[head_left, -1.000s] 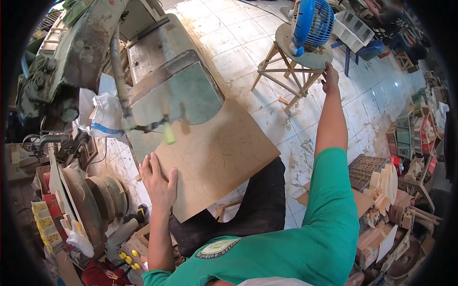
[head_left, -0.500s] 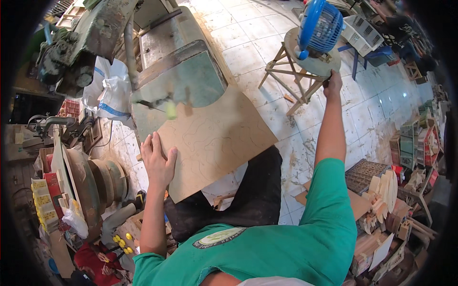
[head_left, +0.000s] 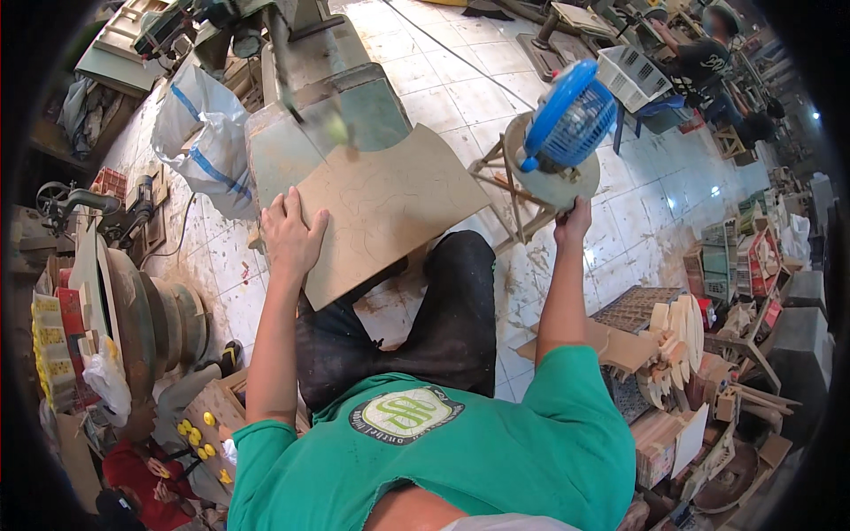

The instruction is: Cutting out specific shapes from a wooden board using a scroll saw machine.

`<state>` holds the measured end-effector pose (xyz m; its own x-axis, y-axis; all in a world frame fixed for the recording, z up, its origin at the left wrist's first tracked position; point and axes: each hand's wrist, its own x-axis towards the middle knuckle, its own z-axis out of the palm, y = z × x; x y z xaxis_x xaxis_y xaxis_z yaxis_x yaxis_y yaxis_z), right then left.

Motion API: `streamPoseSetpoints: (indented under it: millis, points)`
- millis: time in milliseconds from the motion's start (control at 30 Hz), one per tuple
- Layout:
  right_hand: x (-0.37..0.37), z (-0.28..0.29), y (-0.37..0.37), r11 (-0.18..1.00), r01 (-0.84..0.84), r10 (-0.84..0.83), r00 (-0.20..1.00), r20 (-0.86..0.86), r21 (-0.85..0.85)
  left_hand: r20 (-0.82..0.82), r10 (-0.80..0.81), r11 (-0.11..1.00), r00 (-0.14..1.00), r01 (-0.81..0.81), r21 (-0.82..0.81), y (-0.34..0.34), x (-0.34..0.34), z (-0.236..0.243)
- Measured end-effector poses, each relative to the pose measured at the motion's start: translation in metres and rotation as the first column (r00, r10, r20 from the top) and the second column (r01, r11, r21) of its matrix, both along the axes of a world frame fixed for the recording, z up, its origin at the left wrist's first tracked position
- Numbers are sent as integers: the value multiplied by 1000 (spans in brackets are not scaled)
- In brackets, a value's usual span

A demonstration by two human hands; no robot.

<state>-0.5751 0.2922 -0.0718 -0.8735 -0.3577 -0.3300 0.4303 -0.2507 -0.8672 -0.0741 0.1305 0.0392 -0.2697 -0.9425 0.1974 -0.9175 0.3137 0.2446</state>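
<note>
My left hand (head_left: 294, 232) lies flat, fingers stretched, on a thin brown board (head_left: 390, 212) marked with curved pencil outlines. The board rests on a grey-green machine table (head_left: 376, 111), its near corner jutting out above my lap. Over the table, the blade area and a blurred yellow-green piece cannot be made out clearly. Out to the right, my right hand (head_left: 574, 221) is closed on the near edge of a round-topped wooden stool (head_left: 580, 181). A blue fan (head_left: 567, 119) stands on that stool.
A white sack (head_left: 208, 142) stands left of the table. Large round wheels (head_left: 155, 310) are at the left, near a person in red (head_left: 150, 482). Wood pieces (head_left: 668, 354) and crates pile up at the right. A cable (head_left: 460, 57) runs toward the fan. Another person (head_left: 704, 57) is far right.
My right hand has drawn the stool and fan nearer to me and to the board. My left hand stays flat on the board. The whole view has shifted.
</note>
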Motion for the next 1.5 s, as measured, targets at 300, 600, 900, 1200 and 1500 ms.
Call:
streamPoseSetpoints:
  millis: [300, 600, 900, 1200, 1500]
  points:
    - [51, 0, 93, 999, -23, 22, 1000, 7, 35, 28, 14, 1000, 1000, -13, -14, 2, 1, 1]
    - [71, -7, 146, 999, -15, 14, 1000, 22, 33, 16, 19, 999, 1000, -18, -50, -2, 7, -12]
    - [89, -8, 174, 998, -53, 52, 997, 64, 23, -34, 52, 997, 998, -50, 63, 3, 7, -5]
    - [97, -8, 193, 987, -151, 152, 988, -7, 57, -19, 21, 999, 1000, -21, 25, -5, 8, -11]
    - [97, 21, 202, 864, -139, 181, 983, -40, 485, -61, 30, 999, 998, -30, -13, 0, 3, -7]
